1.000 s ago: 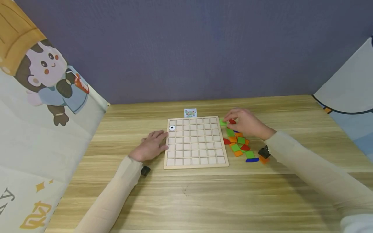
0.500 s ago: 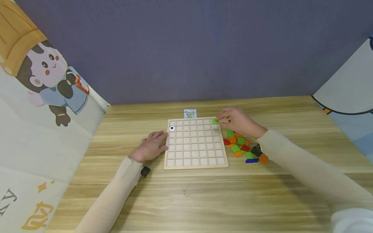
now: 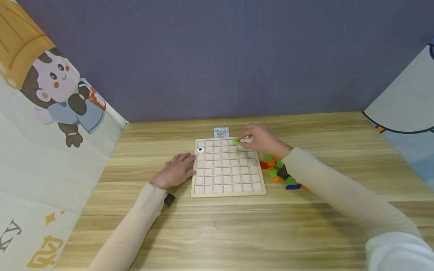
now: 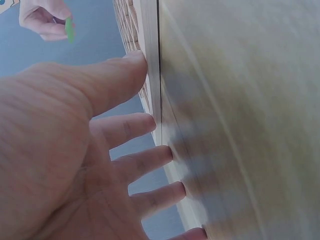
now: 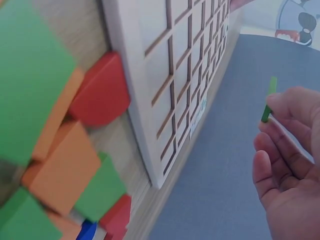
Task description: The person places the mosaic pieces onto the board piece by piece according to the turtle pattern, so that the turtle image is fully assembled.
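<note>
A green square tile (image 3: 236, 141) is pinched between the thumb and fingertips of my right hand (image 3: 259, 139), above the far edge of the wooden grid board (image 3: 217, 195). In the right wrist view the tile (image 5: 270, 99) shows edge-on, held off the board. My left hand (image 3: 174, 171) lies at the board's left edge with its fingers extended. The left wrist view shows that thumb (image 4: 115, 82) on the board's rim, the other fingers spread. A white round eye piece (image 3: 200, 149) sits in a cell of the left column, second row from the far side.
Right of the board lies a loose pile of green, orange, red and blue tiles (image 3: 271, 163), partly hidden under my right forearm. A small pattern card (image 3: 221, 132) rests just beyond the board's far edge. A dark padded wall (image 3: 237, 56) rises behind the table (image 3: 217, 233).
My right hand has picked up the green tile from beside the pile and carried it left over the board's far rows. The left hand has stayed in place.
</note>
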